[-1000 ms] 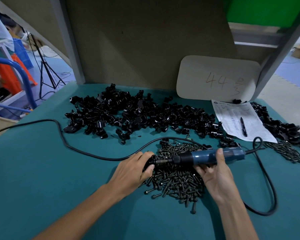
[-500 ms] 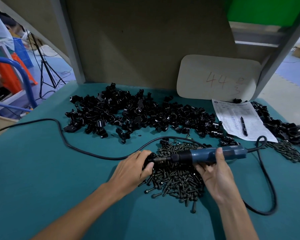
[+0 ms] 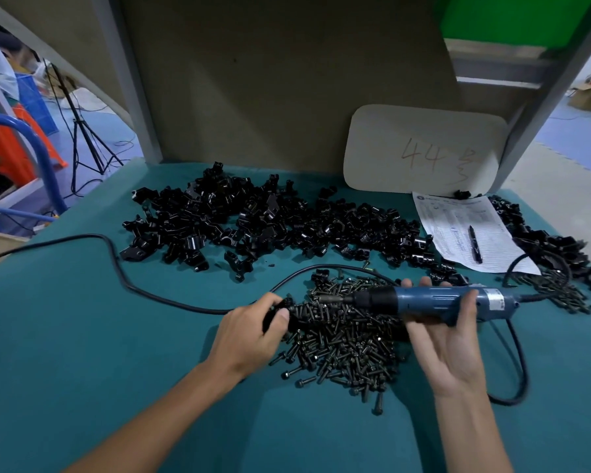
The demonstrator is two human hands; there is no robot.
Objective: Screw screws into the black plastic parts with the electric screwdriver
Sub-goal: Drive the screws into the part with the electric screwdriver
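Step in hand: mid-cycle on one part, bit not yet on it. Left grip (image 3: 249,332) is clenched round a small black plastic part (image 3: 276,314) at the left edge of the heap of dark metal screws (image 3: 348,336), centre-front of the teal-covered table (image 3: 82,336). Part is mostly hidden by the fingers, so can't tell if a screw's seated in it.

Right grip (image 3: 447,339) is palm-up, fingers wrapped behind and thumb over the blue corded electric screwdriver (image 3: 434,300). It's held approx horizontal over the heap, bit pointing left at the part, not touching.

Main pile of loose black plastic parts (image 3: 270,227) lies toward the table's back edge. A smaller pile (image 3: 556,247) is at the right edge, beside a printed paper sheet (image 3: 458,220) w/ a black pen (image 3: 475,244).

Next, imo: line the bit up w/ the screw axis — left steadies the part, right closes the gap straight, then trigger. Off-axis risks cam-out or cross-threading.
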